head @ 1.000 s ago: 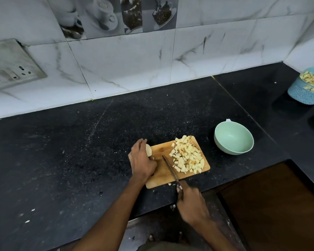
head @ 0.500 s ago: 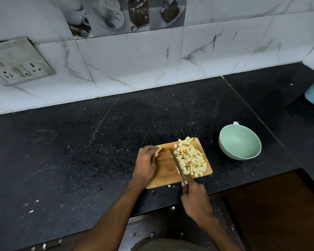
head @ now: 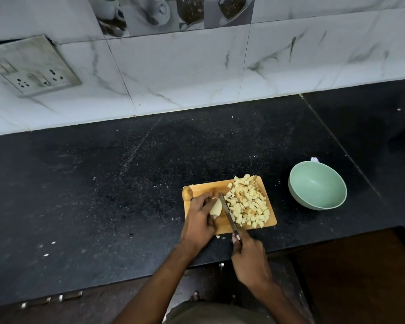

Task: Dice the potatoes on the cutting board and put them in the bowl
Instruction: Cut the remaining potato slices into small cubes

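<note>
Potato piece [head: 216,208] held by left hand [head: 200,220] on cutting board [head: 222,187], knife [head: 228,215] gripped by right hand [head: 249,260], blade next to potato cubes [head: 248,202], green bowl [head: 317,185] nearby w/ nothing inside

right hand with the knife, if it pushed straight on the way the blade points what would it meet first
Likely the pale peeled potato piece held by the left hand; the right hand aims the steel knife up-left along it, with the yellow potato cubes to its right. Depth is unclear.

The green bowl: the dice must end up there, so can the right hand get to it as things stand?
Probably yes. The bowl stands to the right of the board with only bare counter between, but the right hand grips the knife.
</note>
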